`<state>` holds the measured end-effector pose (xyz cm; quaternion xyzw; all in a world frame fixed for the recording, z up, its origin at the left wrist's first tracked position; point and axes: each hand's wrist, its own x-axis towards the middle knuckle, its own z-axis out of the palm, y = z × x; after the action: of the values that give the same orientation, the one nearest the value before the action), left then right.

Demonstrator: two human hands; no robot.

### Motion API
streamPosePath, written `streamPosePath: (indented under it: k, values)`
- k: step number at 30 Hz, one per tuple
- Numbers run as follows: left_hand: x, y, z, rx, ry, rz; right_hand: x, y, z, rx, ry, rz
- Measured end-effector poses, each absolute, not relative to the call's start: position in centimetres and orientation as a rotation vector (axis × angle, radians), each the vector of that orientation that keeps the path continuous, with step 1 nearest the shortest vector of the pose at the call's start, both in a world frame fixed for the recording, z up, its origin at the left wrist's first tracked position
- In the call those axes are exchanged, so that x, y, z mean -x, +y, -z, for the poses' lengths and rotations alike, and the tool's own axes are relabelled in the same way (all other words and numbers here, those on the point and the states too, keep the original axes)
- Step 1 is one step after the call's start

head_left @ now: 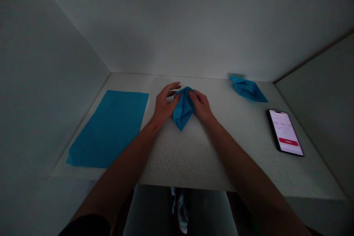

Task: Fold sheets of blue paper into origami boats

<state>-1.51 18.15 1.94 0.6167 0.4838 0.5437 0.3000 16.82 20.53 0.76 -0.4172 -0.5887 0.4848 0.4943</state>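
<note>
Between my two hands, over the middle of the table, is a piece of folded blue paper (183, 110) with creases down its front and a point toward me. My left hand (166, 102) grips its left edge, thumb on the near face and the other fingers partly spread behind. On the opposite edge, my right hand (201, 104) pinches the paper with the thumb near the top. Most of the right fingers are hidden behind the paper.
Blue paper sheets (110, 129) lie flat on the left of the white table (188, 166). A folded blue paper boat (248, 89) rests at the back right. Nearer on that side lies a phone (285, 132) with its screen lit. Walls (177, 25) enclose the back and both sides.
</note>
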Motion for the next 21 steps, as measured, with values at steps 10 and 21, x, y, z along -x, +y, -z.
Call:
streamPosePath:
  k: [10, 21]
  values:
    - [1.6, 18.7, -1.1, -1.654, 1.252, -1.367, -16.6, 20.8, -0.1, 0.991, -1.33, -1.049]
    - [1.8, 19.3, -0.4, -1.696, 1.215, -1.267, -17.0, 20.9, 0.2, 0.862, -1.623, -0.83]
